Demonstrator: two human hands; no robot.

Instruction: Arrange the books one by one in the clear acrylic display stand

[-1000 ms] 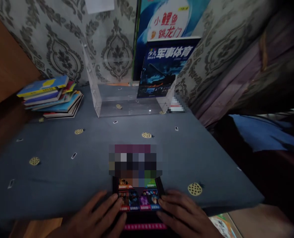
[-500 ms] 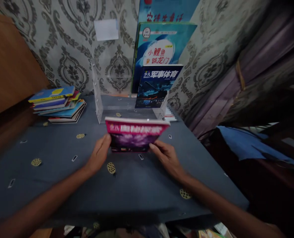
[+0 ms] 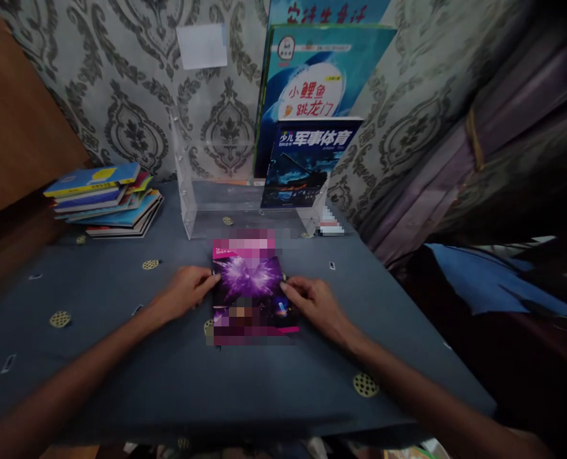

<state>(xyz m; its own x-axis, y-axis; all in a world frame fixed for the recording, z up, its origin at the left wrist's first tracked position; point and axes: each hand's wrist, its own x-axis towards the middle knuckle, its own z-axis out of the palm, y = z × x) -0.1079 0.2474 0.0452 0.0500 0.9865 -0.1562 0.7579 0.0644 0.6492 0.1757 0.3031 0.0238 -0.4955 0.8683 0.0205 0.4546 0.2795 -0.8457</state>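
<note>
In one stand (image 3: pixel 184 191) are visible three books (image 3: pixel 345 64); before it, one book (image 3: pixel 250 277) and two hands (image 3: pixel 188 290) (image 3: pixel 315 299); to its left, one stack (image 3: pixel 104 201) of books.

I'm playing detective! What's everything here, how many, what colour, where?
Purple book: one, purple and pink, centre
Stand: one, clear, behind that book
Standing books: three, dark blue, teal, blue, stand's right
Book pile: one, mixed colours, left
Card: one, white, above stand's left
Blurred thing: one, whitish, right of stand
Orange strip: one, orange, seen through stand
Tablecloth: one, grey-blue, under stand
Wall: one, grey patterned, behind
Panel: one, brown, upper left
Curtain: one, mauve, right
Cloth: one, blue, far right
Clutter: count unclear, mixed, bottom edge
Left hand: one, bare, book's left edge
Right hand: one, bare, book's right edge
</note>
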